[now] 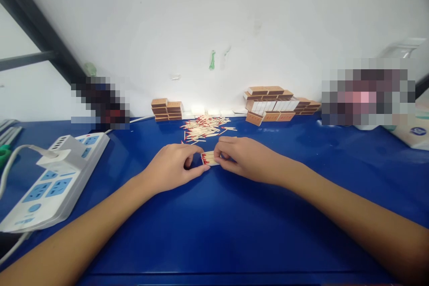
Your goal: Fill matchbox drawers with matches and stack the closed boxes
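Observation:
A small white matchbox tray [211,163] with red-tipped matches [208,157] lying in it rests on the blue tabletop. My left hand [172,165] grips its left end, with thumb on the near side and index finger on the far side. Over the right end of the tray, my right hand [243,156] has its fingers curled and pinched together. Those fingers cover that end, so what is between them is hidden. Just behind the tray spreads a loose pile of matches [204,128], heads pointing various ways.
Stacked matchboxes [166,111] stand at the wall, left of the pile. More matchboxes [271,106] and white trays are stacked at the right. A white power strip [56,187] with a plugged charger [65,156] lies at left. A white packet [412,120] sits far right.

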`<state>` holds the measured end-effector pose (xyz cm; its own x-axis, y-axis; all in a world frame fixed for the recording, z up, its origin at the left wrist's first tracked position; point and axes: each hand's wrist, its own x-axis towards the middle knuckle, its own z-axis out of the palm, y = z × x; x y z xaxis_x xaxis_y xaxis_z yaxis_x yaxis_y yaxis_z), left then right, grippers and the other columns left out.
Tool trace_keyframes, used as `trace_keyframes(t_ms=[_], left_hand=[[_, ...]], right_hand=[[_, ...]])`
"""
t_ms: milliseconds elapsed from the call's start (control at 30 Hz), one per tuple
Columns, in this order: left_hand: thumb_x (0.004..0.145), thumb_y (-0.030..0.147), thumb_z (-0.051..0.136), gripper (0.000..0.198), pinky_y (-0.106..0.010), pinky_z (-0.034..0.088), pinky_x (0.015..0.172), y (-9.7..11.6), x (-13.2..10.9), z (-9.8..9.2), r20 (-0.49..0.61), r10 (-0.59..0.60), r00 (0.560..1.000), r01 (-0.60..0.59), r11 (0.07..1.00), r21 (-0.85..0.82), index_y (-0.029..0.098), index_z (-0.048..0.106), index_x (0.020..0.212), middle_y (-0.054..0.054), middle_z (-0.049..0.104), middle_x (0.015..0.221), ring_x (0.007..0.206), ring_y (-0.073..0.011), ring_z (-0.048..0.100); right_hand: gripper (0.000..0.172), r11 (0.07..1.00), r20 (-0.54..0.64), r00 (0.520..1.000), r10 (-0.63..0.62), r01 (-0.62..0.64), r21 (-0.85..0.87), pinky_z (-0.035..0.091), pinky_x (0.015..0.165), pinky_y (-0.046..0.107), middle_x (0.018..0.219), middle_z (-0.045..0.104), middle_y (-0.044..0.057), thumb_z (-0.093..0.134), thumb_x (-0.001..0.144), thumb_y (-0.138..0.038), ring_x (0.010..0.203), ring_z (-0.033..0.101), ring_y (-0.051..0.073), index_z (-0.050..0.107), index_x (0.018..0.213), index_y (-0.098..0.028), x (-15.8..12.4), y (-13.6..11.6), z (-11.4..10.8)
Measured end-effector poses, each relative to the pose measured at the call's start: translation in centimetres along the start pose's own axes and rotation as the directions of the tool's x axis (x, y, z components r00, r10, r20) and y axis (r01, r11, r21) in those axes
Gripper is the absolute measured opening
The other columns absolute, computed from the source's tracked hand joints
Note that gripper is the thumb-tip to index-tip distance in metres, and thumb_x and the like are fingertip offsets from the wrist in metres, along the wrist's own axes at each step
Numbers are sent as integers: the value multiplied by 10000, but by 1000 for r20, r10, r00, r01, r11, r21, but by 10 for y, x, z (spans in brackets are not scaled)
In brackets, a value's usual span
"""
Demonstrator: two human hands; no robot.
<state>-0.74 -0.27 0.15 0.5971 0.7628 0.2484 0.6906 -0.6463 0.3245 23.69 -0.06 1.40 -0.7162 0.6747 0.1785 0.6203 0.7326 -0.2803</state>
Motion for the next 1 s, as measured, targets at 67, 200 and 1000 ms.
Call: trace_keyframes(t_ms=[67, 200, 1000], left_hand=[[940, 494, 668, 334, -257, 373, 572, 0, 0, 0, -8, 5, 1000, -5, 1000, 2, 215, 747, 1106, 42, 583, 615, 561, -124, 546], [938, 492, 668, 331, -257, 367, 566, -1, 0, 1, -5, 7, 1000, -7, 1000, -1, 212, 748, 1097, 42, 575, 610, 559, -123, 538], [925, 483, 688, 321, -265, 357, 580, -1, 1, -1, 38, -27, 999, 27, 1000, 3, 232, 743, 1118, 39, 590, 636, 589, -134, 546]], right_hand=[[115, 999, 1, 1000, 17, -17, 38, 379, 677, 277, 903, 654, 43, 549, 989, -199, 737, 557, 152, 606, 891, -180, 0, 0, 1], [146, 992, 13, 999, 32, -34, 122, 398, 709, 278, 895, 650, 35, 539, 1006, -227, 767, 565, 156, 575, 869, -193, 0, -1, 2], [120, 987, 9, 999, 37, -38, 155, 379, 692, 281, 875, 661, 29, 564, 990, -221, 758, 540, 153, 618, 886, -192, -2, 5, -2]])
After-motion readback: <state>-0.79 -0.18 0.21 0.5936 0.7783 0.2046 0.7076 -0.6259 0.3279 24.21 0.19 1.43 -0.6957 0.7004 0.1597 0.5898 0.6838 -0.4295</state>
